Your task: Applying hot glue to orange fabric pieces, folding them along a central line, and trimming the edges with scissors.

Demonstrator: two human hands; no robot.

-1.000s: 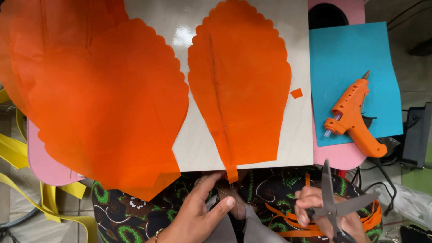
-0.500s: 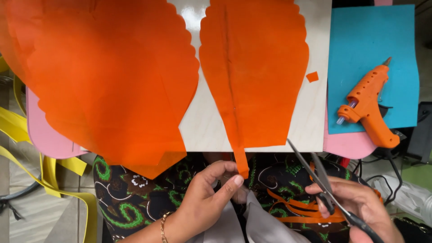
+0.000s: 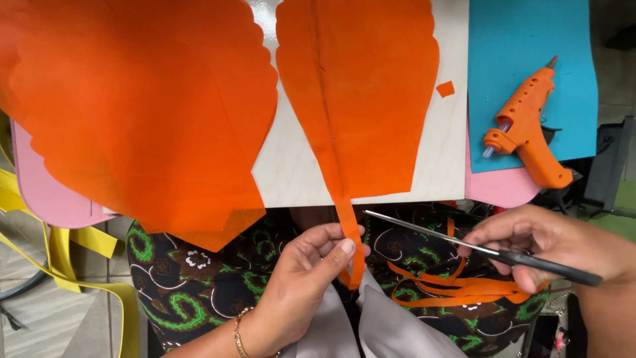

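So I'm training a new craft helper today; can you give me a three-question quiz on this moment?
1. True or false: the left hand pinches the narrow tail of the orange petal-shaped paper.
2. What does the right hand hold? A) glue gun B) scissors C) pencil
3. Which colour sheet does the orange glue gun lie on?

Key:
1. True.
2. B, the scissors, blades pointing at the tail.
3. Blue sheet.
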